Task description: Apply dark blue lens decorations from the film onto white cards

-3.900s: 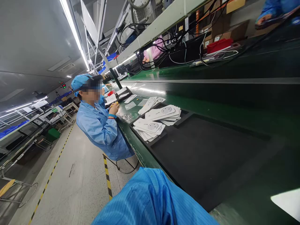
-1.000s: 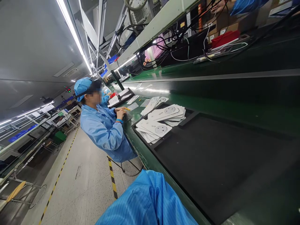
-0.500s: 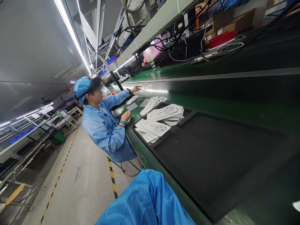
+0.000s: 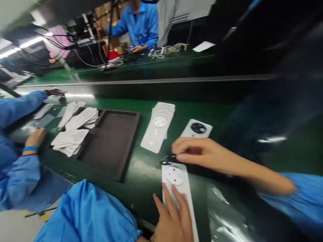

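A white phone back cover (image 4: 189,198) with a round, holed camera area lies on the green bench in front of me. My left hand (image 4: 174,218) rests on it with fingers spread, just below the round area. Over its top end, my right hand (image 4: 194,151) pinches a black camera lens cover (image 4: 168,160). Behind my right hand lies another white phone back cover (image 4: 193,125) with a black camera piece in place, its lower part hidden. To the left is an overlapping stack of white phone back covers (image 4: 153,137).
A black tray (image 4: 106,144) sits left, with piles of white covers (image 4: 69,141) at its far end. A co-worker's hand (image 4: 36,137) is beside them. Clear plastic (image 4: 227,218) lies at right. Another person (image 4: 143,27) stands across the bench.
My view has swung right and down from the co-worker and tray to my own work spot. Both my hands, out of sight before, now show with the covers and the black piece.
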Available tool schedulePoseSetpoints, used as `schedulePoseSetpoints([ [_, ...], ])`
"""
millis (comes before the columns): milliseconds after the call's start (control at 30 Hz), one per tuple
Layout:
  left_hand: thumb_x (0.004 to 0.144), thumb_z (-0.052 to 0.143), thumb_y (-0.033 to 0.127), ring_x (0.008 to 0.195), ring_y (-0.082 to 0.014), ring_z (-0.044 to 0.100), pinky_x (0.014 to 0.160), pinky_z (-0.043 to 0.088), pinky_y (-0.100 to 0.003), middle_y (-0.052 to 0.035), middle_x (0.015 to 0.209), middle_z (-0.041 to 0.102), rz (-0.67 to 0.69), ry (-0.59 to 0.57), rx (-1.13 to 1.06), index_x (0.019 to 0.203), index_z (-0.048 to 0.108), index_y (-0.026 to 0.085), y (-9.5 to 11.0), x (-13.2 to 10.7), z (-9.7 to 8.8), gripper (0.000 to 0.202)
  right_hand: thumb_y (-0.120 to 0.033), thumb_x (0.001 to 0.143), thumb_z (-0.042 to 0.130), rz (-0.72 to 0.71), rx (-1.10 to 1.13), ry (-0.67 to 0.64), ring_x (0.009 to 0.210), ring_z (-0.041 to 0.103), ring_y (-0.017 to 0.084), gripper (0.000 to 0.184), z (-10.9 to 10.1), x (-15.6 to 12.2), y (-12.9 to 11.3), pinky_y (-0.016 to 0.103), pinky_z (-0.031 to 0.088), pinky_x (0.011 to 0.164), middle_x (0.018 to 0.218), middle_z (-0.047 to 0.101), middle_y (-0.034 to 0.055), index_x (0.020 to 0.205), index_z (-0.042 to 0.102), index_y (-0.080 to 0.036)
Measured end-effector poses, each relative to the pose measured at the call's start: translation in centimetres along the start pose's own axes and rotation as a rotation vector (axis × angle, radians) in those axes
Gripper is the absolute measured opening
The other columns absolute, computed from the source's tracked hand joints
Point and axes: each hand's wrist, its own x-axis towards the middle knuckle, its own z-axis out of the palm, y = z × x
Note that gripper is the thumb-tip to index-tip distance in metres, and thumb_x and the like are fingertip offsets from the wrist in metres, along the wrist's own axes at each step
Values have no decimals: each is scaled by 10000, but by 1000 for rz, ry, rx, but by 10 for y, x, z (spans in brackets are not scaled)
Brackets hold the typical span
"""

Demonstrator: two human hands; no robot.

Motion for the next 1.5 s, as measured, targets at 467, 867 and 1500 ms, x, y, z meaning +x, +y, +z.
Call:
schedulePoseSetpoints([
  [467,893,641,337,1037,-452,684,682,651,-428,-257,1168,674,165,-3,-157,1007,703,87,-19,6,-25,282,-420,909,721,89,152,-256,756,644,185,390,-4,2,26,269,473,641,837,703,53,1143,699,-109],
  [867,899,663,346,1027,-473,681,631,651,-441,-272,1160,672,185,-27,-163,997,684,94,-20,7,-25,271,-349,890,727,154,220,-265,698,641,167,240,-7,3,17,266,489,649,748,691,28,992,679,-137],
  [1500,936,654,307,1054,-515,654,481,575,-327,-331,1210,623,256,-173,-151,1048,645,51,-27,17,-37,279,-302,840,756,289,175,-186,800,725,206,276,0,-20,26,268,580,653,904,744,51,1066,691,-155],
])
